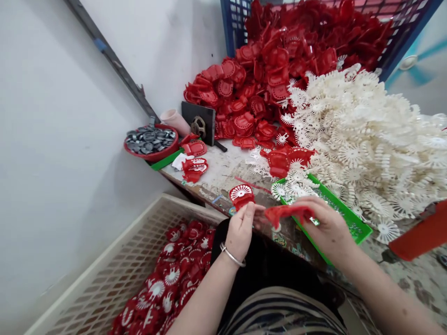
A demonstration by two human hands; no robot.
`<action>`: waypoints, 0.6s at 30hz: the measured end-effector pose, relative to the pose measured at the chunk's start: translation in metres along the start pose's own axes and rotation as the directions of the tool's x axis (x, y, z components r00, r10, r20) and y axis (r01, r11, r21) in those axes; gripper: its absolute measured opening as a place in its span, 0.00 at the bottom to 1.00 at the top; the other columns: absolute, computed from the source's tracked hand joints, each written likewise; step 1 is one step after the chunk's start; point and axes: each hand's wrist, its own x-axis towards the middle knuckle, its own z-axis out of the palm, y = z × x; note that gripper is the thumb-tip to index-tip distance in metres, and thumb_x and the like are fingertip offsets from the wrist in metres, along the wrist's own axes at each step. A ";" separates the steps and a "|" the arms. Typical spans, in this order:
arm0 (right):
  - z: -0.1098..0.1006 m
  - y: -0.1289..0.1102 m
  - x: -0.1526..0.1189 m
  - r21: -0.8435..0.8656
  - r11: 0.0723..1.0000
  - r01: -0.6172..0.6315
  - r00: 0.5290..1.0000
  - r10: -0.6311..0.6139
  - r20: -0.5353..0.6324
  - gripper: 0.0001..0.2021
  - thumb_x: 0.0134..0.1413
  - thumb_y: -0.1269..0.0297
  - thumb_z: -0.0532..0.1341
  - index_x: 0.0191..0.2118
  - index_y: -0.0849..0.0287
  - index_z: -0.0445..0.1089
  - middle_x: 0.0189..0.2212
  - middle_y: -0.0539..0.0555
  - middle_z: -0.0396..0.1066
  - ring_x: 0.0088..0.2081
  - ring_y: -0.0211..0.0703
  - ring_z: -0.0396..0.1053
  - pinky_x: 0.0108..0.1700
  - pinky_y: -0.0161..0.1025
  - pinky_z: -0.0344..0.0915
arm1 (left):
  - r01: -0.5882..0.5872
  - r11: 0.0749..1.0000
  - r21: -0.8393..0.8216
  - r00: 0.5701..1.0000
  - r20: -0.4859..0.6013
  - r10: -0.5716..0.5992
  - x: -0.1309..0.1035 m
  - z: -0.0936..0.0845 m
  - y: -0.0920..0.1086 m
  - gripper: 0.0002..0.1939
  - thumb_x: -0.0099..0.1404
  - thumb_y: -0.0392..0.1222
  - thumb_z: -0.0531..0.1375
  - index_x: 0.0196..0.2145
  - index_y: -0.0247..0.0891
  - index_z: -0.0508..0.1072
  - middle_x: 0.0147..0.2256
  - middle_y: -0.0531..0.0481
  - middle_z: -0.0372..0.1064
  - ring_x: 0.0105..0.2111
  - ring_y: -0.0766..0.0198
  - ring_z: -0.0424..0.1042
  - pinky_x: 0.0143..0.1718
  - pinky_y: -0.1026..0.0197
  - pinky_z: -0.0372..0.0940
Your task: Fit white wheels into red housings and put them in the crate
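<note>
My left hand (241, 228) grips a red plastic piece with a white fan-shaped insert (241, 191) on its face, held above the table edge. To its right, my right hand (323, 223) has its fingers closed on another red plastic piece (284, 212), which is blurred by motion. Beneath my right hand lies a green tray (351, 216) with small shiny bits and some white fan-shaped pieces (296, 186) at its far end. Just beyond the tray, several loose red pieces (279, 163) rest among more white ones.
A blue crate (234, 28) spills red parts over the table's back, beside a heap of white fan pieces (377, 125). Grey metal-looking pieces fill a red bowl (171, 151) at left. Below stands a pale crate (115, 251) of joined red-and-white pieces. An orange-red object (419, 232) sits at right.
</note>
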 end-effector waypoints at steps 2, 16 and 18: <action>0.011 -0.005 -0.010 -0.016 0.993 0.115 0.993 -0.115 0.011 0.13 0.57 0.75 0.54 0.41 0.54 0.72 0.36 0.55 0.72 0.38 0.42 0.72 0.39 0.38 0.72 | 0.132 0.978 -0.159 0.988 0.096 -0.118 -0.008 0.004 -0.005 0.35 0.59 0.70 0.51 0.37 0.33 0.76 0.28 0.43 0.77 0.27 0.59 0.75 0.26 0.61 0.65; 0.024 0.007 -0.043 -0.007 0.992 -0.125 0.980 0.124 0.155 0.15 0.63 0.63 0.52 0.53 0.55 0.67 0.48 0.60 0.71 0.48 0.48 0.71 0.49 0.47 0.71 | 0.164 0.838 -0.520 0.982 0.007 -0.188 -0.034 0.002 -0.025 0.23 0.51 0.40 0.70 0.46 0.38 0.75 0.39 0.48 0.78 0.36 0.64 0.75 0.41 0.62 0.67; 0.025 0.002 -0.043 0.163 0.928 -0.335 0.922 0.287 0.259 0.16 0.62 0.57 0.53 0.52 0.56 0.65 0.43 0.58 0.73 0.41 0.47 0.74 0.43 0.44 0.74 | 0.183 0.859 -0.478 0.982 0.044 -0.185 -0.037 0.002 -0.026 0.24 0.53 0.42 0.69 0.48 0.38 0.74 0.41 0.47 0.78 0.38 0.61 0.75 0.43 0.60 0.67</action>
